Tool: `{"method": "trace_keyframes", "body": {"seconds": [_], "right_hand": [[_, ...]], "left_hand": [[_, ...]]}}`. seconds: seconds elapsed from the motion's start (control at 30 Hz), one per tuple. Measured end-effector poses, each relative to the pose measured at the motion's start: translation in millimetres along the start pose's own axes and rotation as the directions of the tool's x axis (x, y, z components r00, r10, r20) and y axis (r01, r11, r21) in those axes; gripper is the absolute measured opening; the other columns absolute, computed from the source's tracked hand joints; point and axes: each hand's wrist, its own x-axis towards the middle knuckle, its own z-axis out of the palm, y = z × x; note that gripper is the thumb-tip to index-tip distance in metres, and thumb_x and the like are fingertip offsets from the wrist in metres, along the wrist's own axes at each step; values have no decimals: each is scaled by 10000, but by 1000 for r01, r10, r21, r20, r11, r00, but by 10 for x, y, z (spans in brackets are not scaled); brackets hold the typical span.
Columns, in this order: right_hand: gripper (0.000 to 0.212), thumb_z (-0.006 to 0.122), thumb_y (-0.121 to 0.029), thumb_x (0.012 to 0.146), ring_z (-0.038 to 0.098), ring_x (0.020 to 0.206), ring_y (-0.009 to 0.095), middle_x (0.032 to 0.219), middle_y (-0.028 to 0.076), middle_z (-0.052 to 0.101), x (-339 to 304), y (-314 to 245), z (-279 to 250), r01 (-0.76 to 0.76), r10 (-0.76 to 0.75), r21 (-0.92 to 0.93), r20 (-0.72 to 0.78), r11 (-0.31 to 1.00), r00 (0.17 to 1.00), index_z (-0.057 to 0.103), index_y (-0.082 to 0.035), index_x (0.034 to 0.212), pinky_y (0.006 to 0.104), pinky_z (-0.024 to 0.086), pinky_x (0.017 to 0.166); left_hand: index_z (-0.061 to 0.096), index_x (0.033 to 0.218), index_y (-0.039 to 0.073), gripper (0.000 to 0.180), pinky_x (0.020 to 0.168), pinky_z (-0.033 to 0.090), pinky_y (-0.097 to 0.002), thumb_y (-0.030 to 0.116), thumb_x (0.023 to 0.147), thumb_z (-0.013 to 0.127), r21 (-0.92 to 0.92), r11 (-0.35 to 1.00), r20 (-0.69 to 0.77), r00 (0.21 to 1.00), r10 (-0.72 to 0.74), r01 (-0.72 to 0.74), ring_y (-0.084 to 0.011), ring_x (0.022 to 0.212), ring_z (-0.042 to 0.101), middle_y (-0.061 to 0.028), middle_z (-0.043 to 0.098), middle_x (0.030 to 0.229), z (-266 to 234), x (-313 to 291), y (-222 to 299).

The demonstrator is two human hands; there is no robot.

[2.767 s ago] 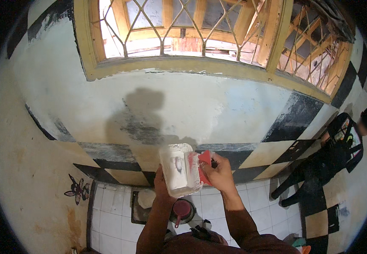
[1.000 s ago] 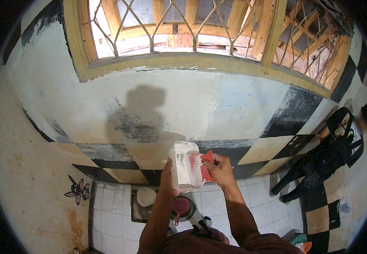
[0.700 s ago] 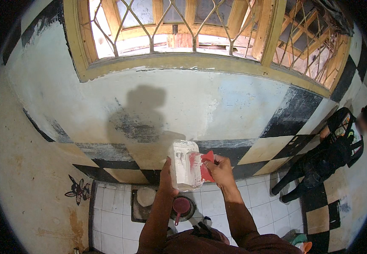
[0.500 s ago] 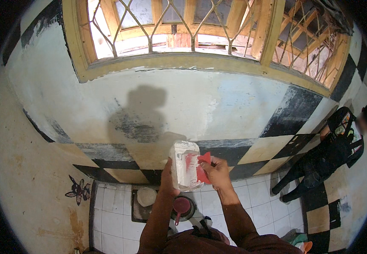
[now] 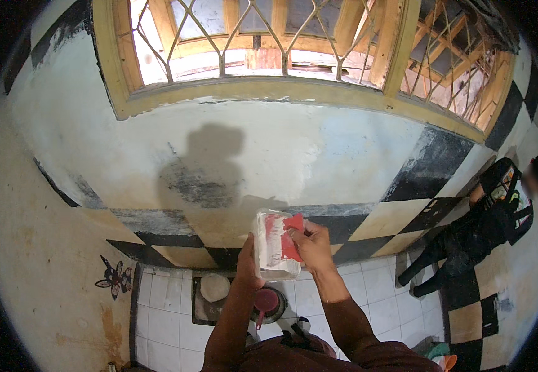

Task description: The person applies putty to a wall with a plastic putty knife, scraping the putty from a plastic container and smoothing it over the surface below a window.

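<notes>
My left hand point(image 5: 248, 261) is closed around the left side of a shallow rectangular tray point(image 5: 260, 263), which is smeared with white paste point(image 5: 272, 245). A red scraper point(image 5: 292, 245) is pinched between the thumb and fingers of my right hand point(image 5: 314, 247). The scraper lies over the right half of the tray, against the paste. A streak of red shows near the tray's far end. Ahead stands the wall point(image 5: 269, 155), patchy white over black and cream checks.
A window point(image 5: 250, 90) with a yellow frame and metal bars fills the top. On the floor are a dark square tray point(image 5: 204, 313) with a pale round lump and a pink dipper point(image 5: 266, 301) over a dark round container. At right, a person in dark clothes point(image 5: 476, 229) stands by the wall.
My right hand and the scraper have moved left, farther over the tray. The tray has shifted slightly right.
</notes>
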Motion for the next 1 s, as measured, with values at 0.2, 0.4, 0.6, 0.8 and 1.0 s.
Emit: {"method": "trace_keyframes", "body": {"seconds": [0.2, 0.4, 0.6, 0.8, 1.0], "right_hand": [[205, 639, -99, 789, 587, 648, 84, 746, 64, 682, 54, 6, -238, 206, -173, -378, 119, 903, 978, 707, -6, 959, 261, 479, 612], [129, 604, -35, 818, 554, 619, 66, 703, 23, 660, -47, -193, -194, 248, -238, -528, 87, 812, 967, 695, 29, 884, 244, 445, 549], [198, 651, -114, 806, 587, 657, 82, 745, 48, 683, 17, -145, -185, 151, -127, -417, 84, 896, 988, 712, 8, 949, 260, 480, 601], [105, 641, -34, 842, 550, 629, 52, 727, 15, 643, 51, 46, -130, -25, 38, -135, 97, 991, 995, 702, 37, 888, 212, 436, 544], [127, 607, -5, 858, 596, 658, 91, 826, 60, 666, 63, 221, 17, -103, 88, 111, 138, 988, 987, 679, 49, 948, 249, 506, 588]], "left_hand": [[424, 1352, 54, 550, 1002, 442, -466, 462, 992, 342, -261, 958, -32, 991, -129, 116, -303, 1156, 551, -139, 546, 1275, -152, 32, 21], [448, 1330, 57, 528, 989, 454, -451, 450, 995, 340, -291, 955, 32, 998, -56, 62, -290, 1122, 576, -130, 570, 1243, -193, 85, 27], [425, 1348, 64, 551, 987, 452, -471, 471, 990, 327, -227, 973, -19, 999, -34, 29, -307, 1126, 565, -139, 554, 1251, -194, 106, 40], [390, 1378, 68, 574, 1007, 432, -476, 483, 993, 295, -208, 976, 62, 997, -45, 57, -309, 1173, 531, -140, 521, 1294, -54, 88, 127], [395, 1381, 93, 582, 1022, 411, -467, 512, 980, 340, -108, 993, 31, 999, -41, 44, -295, 1207, 503, -113, 505, 1318, -106, 138, 35]]}}
